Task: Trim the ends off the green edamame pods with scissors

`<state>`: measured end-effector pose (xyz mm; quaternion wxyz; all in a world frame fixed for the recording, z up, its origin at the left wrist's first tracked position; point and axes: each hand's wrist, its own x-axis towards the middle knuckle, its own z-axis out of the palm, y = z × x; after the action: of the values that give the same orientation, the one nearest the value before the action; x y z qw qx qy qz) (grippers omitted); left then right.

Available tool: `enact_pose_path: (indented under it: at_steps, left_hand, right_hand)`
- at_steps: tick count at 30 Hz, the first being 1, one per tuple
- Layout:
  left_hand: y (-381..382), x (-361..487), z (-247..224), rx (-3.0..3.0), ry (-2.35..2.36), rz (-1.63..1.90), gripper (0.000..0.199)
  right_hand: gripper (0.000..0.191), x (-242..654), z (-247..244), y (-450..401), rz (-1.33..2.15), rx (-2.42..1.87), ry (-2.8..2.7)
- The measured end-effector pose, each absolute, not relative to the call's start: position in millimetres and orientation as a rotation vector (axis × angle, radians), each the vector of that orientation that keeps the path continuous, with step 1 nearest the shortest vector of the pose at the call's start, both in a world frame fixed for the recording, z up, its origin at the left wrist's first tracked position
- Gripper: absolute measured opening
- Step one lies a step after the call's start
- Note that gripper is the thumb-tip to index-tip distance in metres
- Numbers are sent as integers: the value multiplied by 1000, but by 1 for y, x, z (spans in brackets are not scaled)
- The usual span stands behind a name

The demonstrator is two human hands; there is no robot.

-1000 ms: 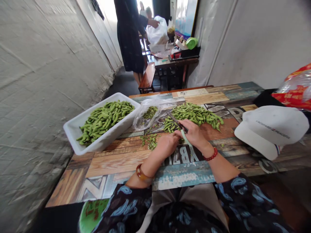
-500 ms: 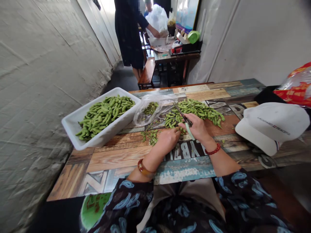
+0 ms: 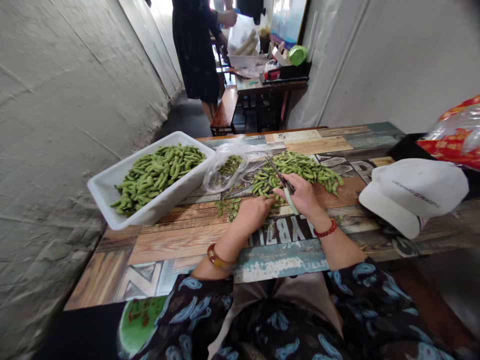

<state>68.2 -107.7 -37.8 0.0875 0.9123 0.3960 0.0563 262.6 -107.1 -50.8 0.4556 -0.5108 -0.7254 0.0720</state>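
Observation:
My right hand [image 3: 300,194] grips scissors [image 3: 279,176] with a pale green handle; the dark blades point up and to the left over the pods. Beside it, my left hand [image 3: 255,214] is closed, its fingers curled down at the near edge of the pods; what they hold is hidden. A loose pile of green soybean pods [image 3: 303,170] spreads on the table just beyond both hands. Small green trimmings [image 3: 228,206] lie left of my left hand. Further off is a clear plastic bag [image 3: 213,180] with more trimmings in it.
A white tub [image 3: 150,212] holding many pods stands on the left of the patterned table [image 3: 180,237]. On the right are a white cap [image 3: 416,192] and a red-and-clear package [image 3: 457,132]. Beyond, a person [image 3: 195,55] in dark clothes stands by another table [image 3: 270,86] and a bench [image 3: 225,107].
My left hand has shifted slightly left, while my right hand still holds the scissors at the pile. The person behind has raised a hand at the plastic bag, and long pale items now show there.

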Motion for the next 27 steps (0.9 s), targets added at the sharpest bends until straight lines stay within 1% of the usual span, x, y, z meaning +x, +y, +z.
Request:
enact_pose_path:
  at_steps: [4, 9, 12, 16, 18, 20, 23, 27]
  left_hand:
    - [-111, 70, -33, 2833, 1107, 86, 30]
    - [-112, 71, -36, 2769, 1034, 226, 32]
    - [-107, 70, -41, 2463, 1032, 462, 25]
    - [-99, 65, -39, 1813, 1021, 835, 18]
    - [-97, 62, -35, 1574, 1024, 899, 21]
    - [-96, 60, -32, 1458, 1044, 915, 23]
    - [-93, 59, -33, 1535, 1096, 942, 20]
    - [-88, 53, -37, 1923, 1160, 888, 15]
  right_hand:
    - [43, 262, -49, -108, 187, -1248, -1780]
    - [42, 262, -48, -108, 169, -1261, -1771]
    - [43, 263, -46, -108, 178, -1271, -1764]
    - [45, 263, -42, -110, 193, -1242, -1753]
    - [45, 263, -41, -111, 195, -1227, -1753]
    - [44, 262, -40, -112, 199, -1213, -1758]
    - [42, 262, -40, -113, 200, -1207, -1774]
    - [42, 266, -38, -111, 180, -1218, -1752]
